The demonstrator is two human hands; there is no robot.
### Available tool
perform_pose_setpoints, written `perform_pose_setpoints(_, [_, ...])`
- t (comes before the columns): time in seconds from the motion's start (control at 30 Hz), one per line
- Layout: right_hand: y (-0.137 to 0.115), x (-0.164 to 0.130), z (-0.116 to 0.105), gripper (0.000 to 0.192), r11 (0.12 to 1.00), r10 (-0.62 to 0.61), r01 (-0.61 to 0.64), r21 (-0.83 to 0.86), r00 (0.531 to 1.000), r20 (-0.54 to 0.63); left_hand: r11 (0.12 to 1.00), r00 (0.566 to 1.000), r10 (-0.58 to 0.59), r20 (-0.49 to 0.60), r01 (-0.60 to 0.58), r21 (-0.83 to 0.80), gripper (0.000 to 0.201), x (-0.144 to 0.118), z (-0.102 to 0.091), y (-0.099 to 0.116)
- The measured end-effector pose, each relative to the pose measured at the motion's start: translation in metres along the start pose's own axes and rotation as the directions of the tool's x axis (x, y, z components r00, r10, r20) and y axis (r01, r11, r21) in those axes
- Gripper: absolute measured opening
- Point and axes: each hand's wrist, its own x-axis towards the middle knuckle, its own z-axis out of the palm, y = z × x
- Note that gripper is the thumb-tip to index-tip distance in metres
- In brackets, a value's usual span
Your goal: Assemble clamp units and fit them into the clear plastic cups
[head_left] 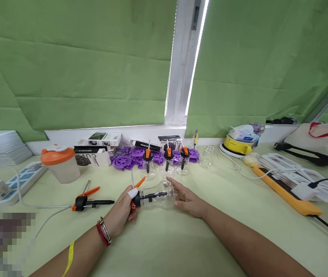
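Bright even daylight, white glare through the gap between green blinds [74, 69], soft faint shadows, wide-angle bending at edges, pixelated patch lower left.

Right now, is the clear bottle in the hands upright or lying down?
Lying down: the clear bottle rests sideways on the table, pump head toward the left hand.

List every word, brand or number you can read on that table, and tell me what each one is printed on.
"CUP": large letters, cut off at the edge, on the white box beside the orange-lidded shaker.
"CUP": partly legible on the black-and-white box behind the purple discs.
Small white print on the black box: too blurred to read.
Printing on the upper white box and the stacked cards: too small to read.
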Motion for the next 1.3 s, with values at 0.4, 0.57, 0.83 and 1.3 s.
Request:
perform_pose_setpoints(0.4, [0.000, 0.001, -0.002, 0.087, 0.999, 0.019, -0.019, -0.033, 0.999, -0.027, 0.999, 0.999, 0.045, 0.007, -0.045, 0.016, 0.027, -0.001, 0.002, -0.001])
perform_pose_setpoints(0.57, [0.004, 0.001, -0.002, 0.084, 1.000, 0.022, -0.022, -0.017, 1.000, -0.020, 1.000, 1.000, 0.025, 0.005, -0.024, -0.006, 0.028, 0.000, 0.000, -0.002])
perform_pose_setpoints(0.83, [0.012, 0.004, -0.001, 0.076, 0.996, 0.012, -0.013, 0.083, 1.000, 0.014, 0.999, 1.000, 0.016, 0.021, -0.016, 0.037, 0.029, 0.001, 0.000, -0.002])
perform_pose_setpoints(1.3, [-0.003, 0.004, 0.002, 0.070, 0.993, -0.014, 0.013, 0.119, 1.000, 0.011, 0.996, 0.998, 0.061, 0.028, -0.063, 0.058, 0.026, -0.001, 0.004, -0.002])
